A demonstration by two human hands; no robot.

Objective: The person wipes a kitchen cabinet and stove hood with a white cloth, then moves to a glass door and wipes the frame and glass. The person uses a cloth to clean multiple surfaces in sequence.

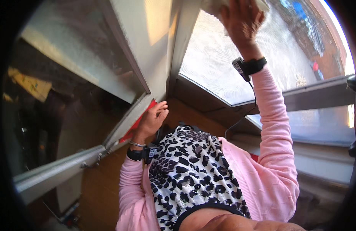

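Observation:
My right hand is raised at the top of the view. It is closed on a white cloth, which is partly cut off by the upper edge, in front of a bright glass pane. Lower and to the left, my left hand is beside the pale window frame, with its fingers extended and nothing visible in them. Behind that hand a red strip runs along the frame. Whether the palm touches the frame is not clear.
On the left, a framed glass panel shows dark shapes and a yellow patch, and a metal latch sits on its lower rail. A dark crossbar divides the right-hand window. A black cable hangs from the device on my right wrist.

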